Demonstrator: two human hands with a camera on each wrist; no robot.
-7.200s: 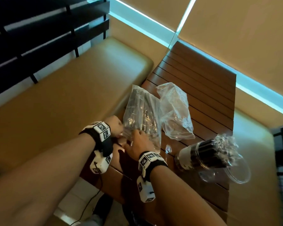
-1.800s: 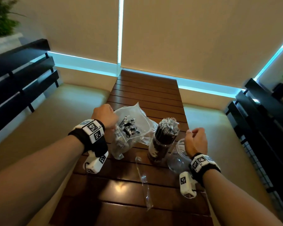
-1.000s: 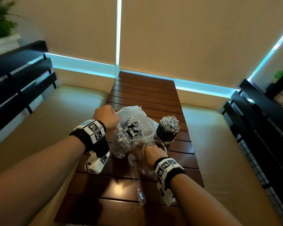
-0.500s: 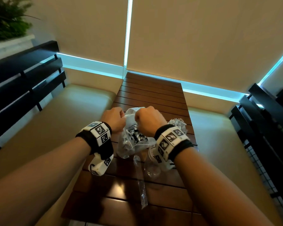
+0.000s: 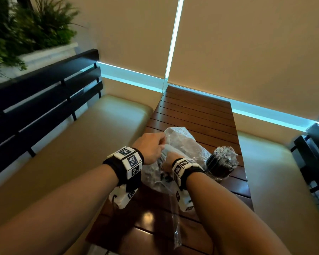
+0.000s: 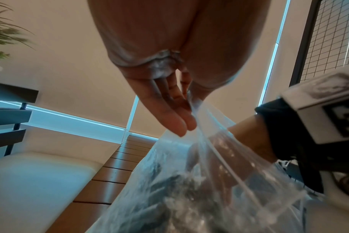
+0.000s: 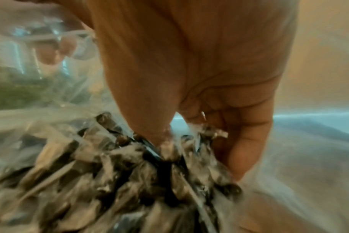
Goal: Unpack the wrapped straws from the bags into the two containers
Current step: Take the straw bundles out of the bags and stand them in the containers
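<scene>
A clear plastic bag [image 5: 187, 144] of black wrapped straws [image 7: 130, 173] stands on the wooden slat table [image 5: 197, 115]. My left hand [image 5: 161, 144] pinches the bag's rim [image 6: 207, 126] and holds its mouth up. My right hand [image 5: 168, 159] reaches down inside the bag. Its thumb and curled fingers [image 7: 239, 149] close around the upper ends of a bunch of straws. A clear container [image 5: 220, 164] packed with straws stands upright just right of the bag. I cannot make out the second container behind my right wrist.
A torn strip of clear plastic [image 5: 175, 219] lies on the near part of the table. Tan cushioned benches [image 5: 99, 137] flank the table, with dark slatted backrests [image 5: 44, 100] on the left. A wire grid panel [image 6: 333, 31] stands at the right.
Half a second ago both hands held the bag's mouth. Since then my right hand has gone down into the bag onto the straws, while the left keeps its hold on the rim.
</scene>
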